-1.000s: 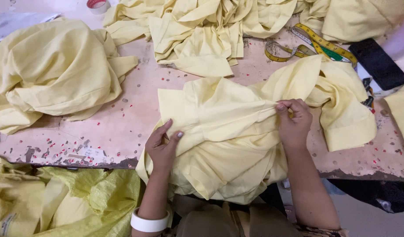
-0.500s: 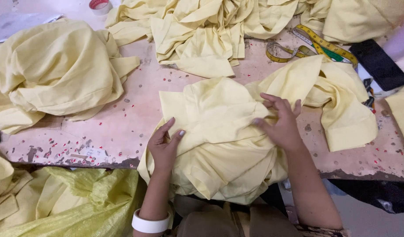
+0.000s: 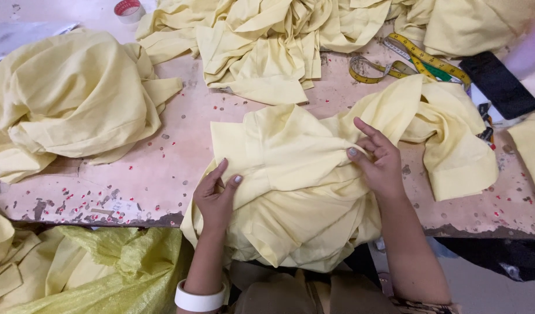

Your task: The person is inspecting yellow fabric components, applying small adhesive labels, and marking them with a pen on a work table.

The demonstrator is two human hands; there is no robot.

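The pale yellow garment (image 3: 291,192) lies crumpled in the middle of the bench (image 3: 180,145), w/ its lower part hanging over the near edge toward the person. The left hand (image 3: 216,197) rests on the left side of the garment, fingers loosely bent and a bit spread, thumb tip touching a fold; it presses the cloth, not a real pinch. A white bangle (image 3: 199,299) sits on that wrist. The right hand (image 3: 379,163) is on the upper right part of the same garment and pinches a fold btw. thumb and fingers, while the index finger points up and away.

To the left on the bench is a big heap of yellow cloth (image 3: 70,104), apart from the garment. At the far side lies another pile of yellow pieces (image 3: 261,46), near but not touching. A yellow measuring tape (image 3: 407,61) is coiled at the far right, just beside a black phone (image 3: 499,84). A roll of tape (image 3: 128,9) stands at the far edge. Below the bench, at left, is a yellow-green sack (image 3: 104,267) w/ more cloth in it.
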